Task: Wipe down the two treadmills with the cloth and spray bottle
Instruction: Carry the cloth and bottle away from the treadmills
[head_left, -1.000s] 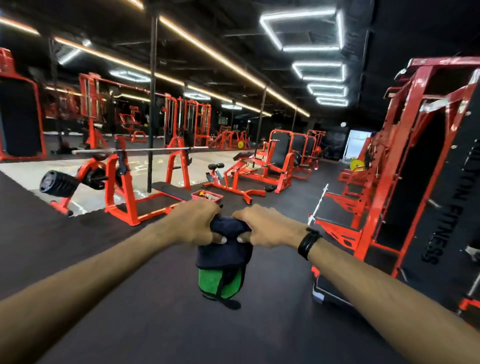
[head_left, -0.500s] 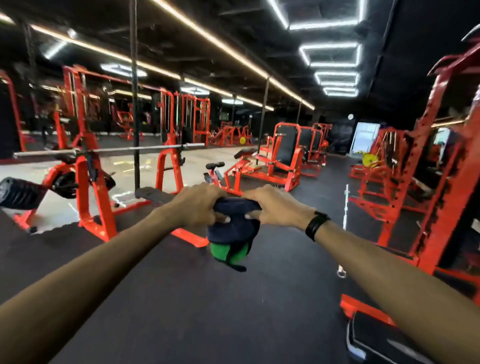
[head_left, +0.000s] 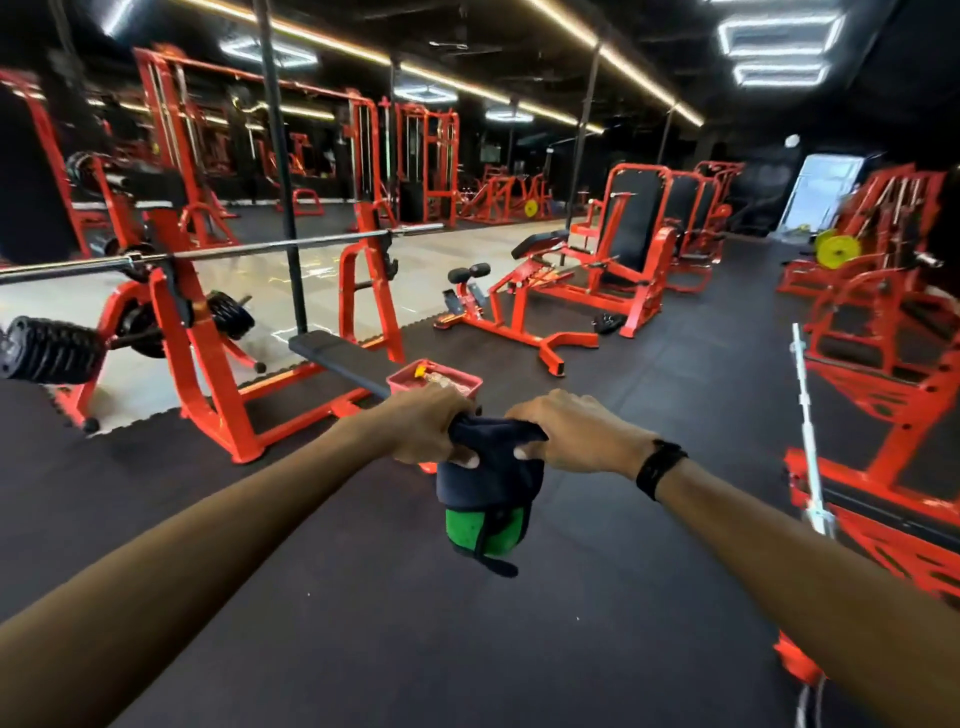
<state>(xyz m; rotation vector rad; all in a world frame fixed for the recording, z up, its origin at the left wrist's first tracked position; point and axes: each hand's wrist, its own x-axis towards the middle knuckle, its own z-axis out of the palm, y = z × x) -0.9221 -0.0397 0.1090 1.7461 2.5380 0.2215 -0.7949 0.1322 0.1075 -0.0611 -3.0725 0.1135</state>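
Both arms reach out in front of me over the dark gym floor. My left hand (head_left: 427, 426) and my right hand (head_left: 570, 435) each grip the top edge of a dark blue and green cloth (head_left: 488, 493), which hangs bunched between them. Just beyond my left hand a pink basket (head_left: 434, 382) sits on the end of a black bench, with a bottle's yellow-tipped top showing inside it. No treadmill is in view.
An orange bench press rack (head_left: 208, 364) with a loaded barbell stands at the left. Orange machines (head_left: 597, 280) fill the middle distance. More orange frames and a white bar (head_left: 808, 415) crowd the right. Black rubber floor (head_left: 363, 623) lies below my arms.
The view has swung left and closer to the bench, so the pink basket now shows just past my left hand. Both hands keep their grip on the cloth.
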